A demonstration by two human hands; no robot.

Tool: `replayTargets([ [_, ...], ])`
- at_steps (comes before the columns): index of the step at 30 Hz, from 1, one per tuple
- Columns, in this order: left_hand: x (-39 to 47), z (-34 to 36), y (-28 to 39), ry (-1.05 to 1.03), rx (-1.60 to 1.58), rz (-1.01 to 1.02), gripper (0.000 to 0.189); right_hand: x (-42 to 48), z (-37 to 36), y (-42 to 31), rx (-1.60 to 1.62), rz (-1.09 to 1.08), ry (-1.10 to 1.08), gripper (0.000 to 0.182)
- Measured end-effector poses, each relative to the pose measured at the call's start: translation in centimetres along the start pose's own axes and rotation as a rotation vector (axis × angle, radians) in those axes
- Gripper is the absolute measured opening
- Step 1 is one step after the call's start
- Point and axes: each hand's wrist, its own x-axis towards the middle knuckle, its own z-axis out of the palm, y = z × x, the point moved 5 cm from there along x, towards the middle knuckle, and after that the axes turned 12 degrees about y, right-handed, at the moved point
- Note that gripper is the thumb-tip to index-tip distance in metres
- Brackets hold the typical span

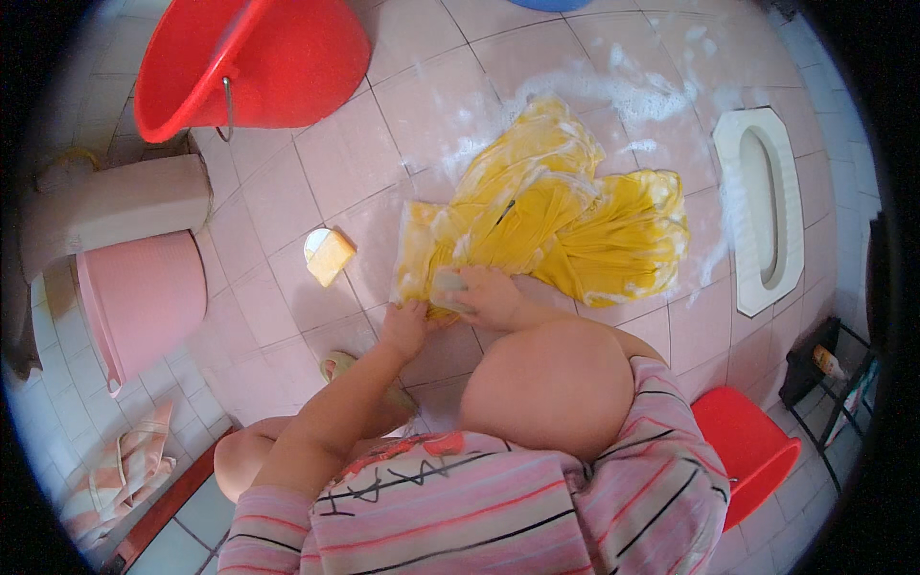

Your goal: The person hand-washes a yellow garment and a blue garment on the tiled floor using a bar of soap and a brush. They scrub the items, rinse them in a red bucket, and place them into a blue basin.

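A wet yellow garment (525, 208) lies spread over the pink tiled floor (345, 165), with white suds on its folds and edges. My right hand (492, 296) grips a pale scrubbing brush (449, 290) against the garment's near left part. My left hand (405, 330) is on the cloth's near left corner, close to the brush; its fingertips are on the cloth, and whether they pinch it is unclear. Left of the garment, a yellow bar of soap (331, 259) rests on a white piece on the floor. Foam (647, 100) streaks the tiles beyond the garment.
A large red bucket (309, 65) stands at the upper left, with a pink tub (147, 295) below it. A white squat toilet (762, 208) is set in the floor at right. Another red bucket (744, 445) and a black rack (826, 374) stand at the lower right. A blue rim shows at the top.
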Motion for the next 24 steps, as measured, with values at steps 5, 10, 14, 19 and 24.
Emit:
replayTargets([
  [5, 0.2, -1.0, 0.8, 0.034, 0.019, -0.009, 0.055, 6.8, -17.0, 4.5, -0.640, -0.265, 0.480, 0.043],
  [10, 1.1, -0.8, -0.3, -0.008, 0.013, -0.007, 0.055, 6.8, -16.6, 1.0, -0.657, -0.034, 0.452, 0.037],
  [14, 0.2, -0.2, -0.8, -0.059, -0.057, -0.027, 0.060, 1.2, -2.4, -2.2, -0.325, -0.111, -0.032, 0.037],
  [19, -0.3, -0.3, -0.4, 0.024, -0.103, -0.095, 0.059, 6.8, -15.6, 3.1, -0.677, -0.148, 0.381, 0.030],
  [24, 1.0, -0.8, -0.4, -0.006, -0.049, -0.019, 0.056, 6.9, -18.1, 3.8, -0.628, 0.002, 0.500, 0.044],
])
